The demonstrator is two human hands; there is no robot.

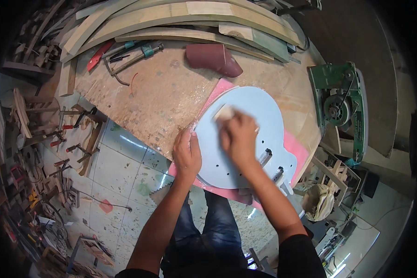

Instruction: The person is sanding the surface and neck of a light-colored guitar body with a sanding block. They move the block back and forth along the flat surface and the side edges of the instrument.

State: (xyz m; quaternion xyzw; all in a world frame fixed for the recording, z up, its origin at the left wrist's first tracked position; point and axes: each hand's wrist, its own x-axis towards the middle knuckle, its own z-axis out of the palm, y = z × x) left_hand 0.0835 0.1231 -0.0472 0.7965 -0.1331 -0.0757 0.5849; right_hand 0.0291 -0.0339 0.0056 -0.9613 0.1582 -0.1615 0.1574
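Note:
A light blue, guitar-shaped body (264, 116) with several dark holes and two slots lies on a pink sheet (295, 149) on the workbench. My left hand (186, 153) grips the body's left edge, its fingers partly over the side. My right hand (238, 141), blurred by motion, is over the body's left-middle part, closed on a pale block (224, 112) that is against the blue surface. A maroon curved pad or sheet-wrapped piece (212, 60) lies just beyond the body.
The workbench (125, 106) holds curved wooden strips (180, 18), clamps (143, 54) and a red-handled tool (98, 56) at the back. A green belt-driven machine (336, 109) stands at the right. A cloth bag (319, 201) is lower right. Wooden offcuts and clamps crowd the left side.

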